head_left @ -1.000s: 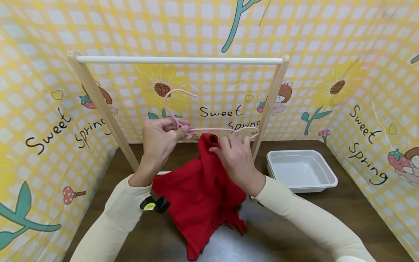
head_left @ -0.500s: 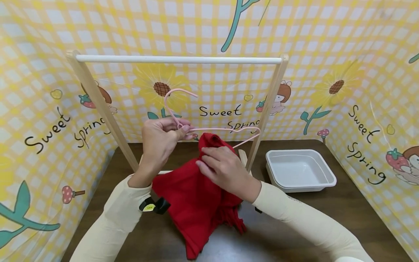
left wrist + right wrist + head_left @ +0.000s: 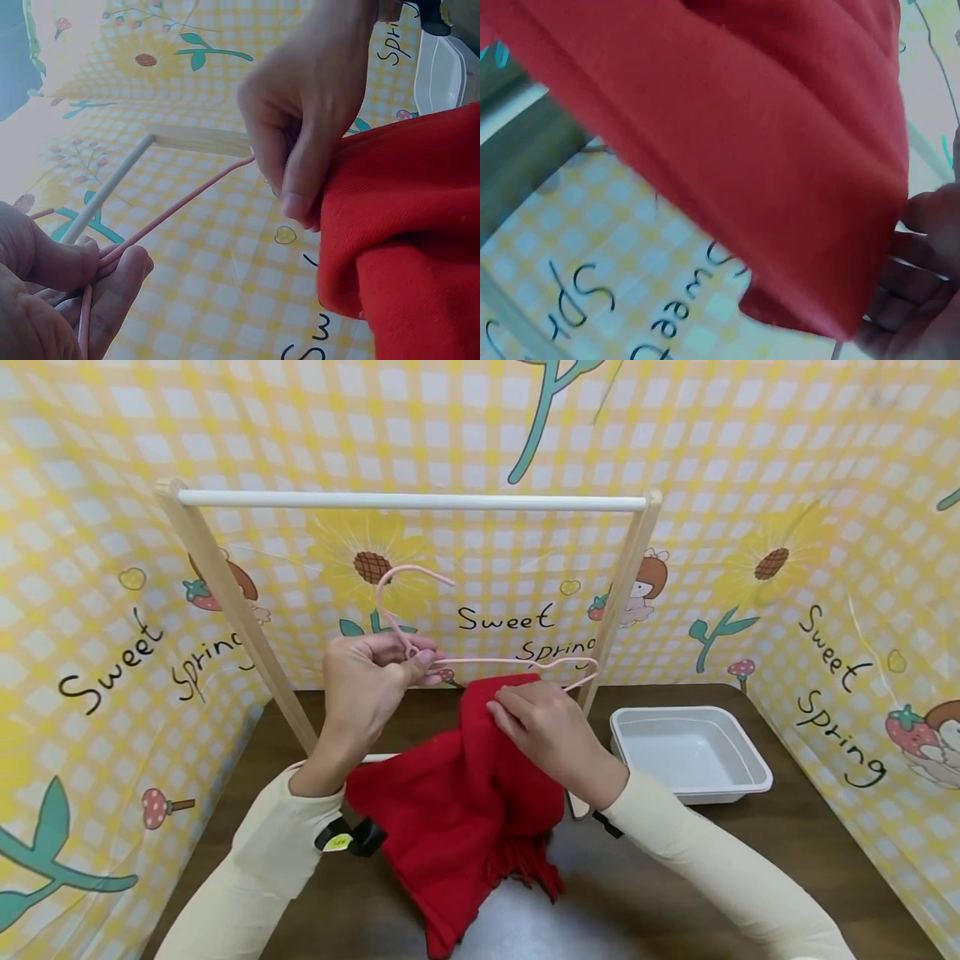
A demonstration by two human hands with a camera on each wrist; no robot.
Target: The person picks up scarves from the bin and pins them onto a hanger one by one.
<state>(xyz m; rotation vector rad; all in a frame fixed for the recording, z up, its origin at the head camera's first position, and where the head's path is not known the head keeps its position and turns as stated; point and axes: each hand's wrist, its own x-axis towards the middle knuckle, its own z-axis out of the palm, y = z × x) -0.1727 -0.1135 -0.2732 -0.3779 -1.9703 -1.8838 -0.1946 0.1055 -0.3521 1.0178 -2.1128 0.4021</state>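
Note:
My left hand [image 3: 367, 693] pinches a pink wire clothes hanger [image 3: 487, 661] at the base of its hook, which points up. A red scarf [image 3: 442, 810] with a fringe hangs in folds between my forearms, its lower corner near the table. Its top is gathered just under the hanger's upper wire, and my right hand [image 3: 551, 727] grips it there. In the left wrist view, the right thumb and curled fingers are at the edge of the scarf [image 3: 412, 202]. Most of the hanger's lower bar is hidden behind the scarf and hand.
Behind the hands stands a wooden rack with a white top rail [image 3: 420, 501]. At the right on the brown table [image 3: 810, 877] is a white plastic tray [image 3: 690, 752]. Patterned yellow checked cloth [image 3: 750, 460] surrounds the table.
My right hand went left across the scarf, then back right to its top edge. The rolled scarf top now lies flatter and wider below the hanger. My left hand has hardly moved.

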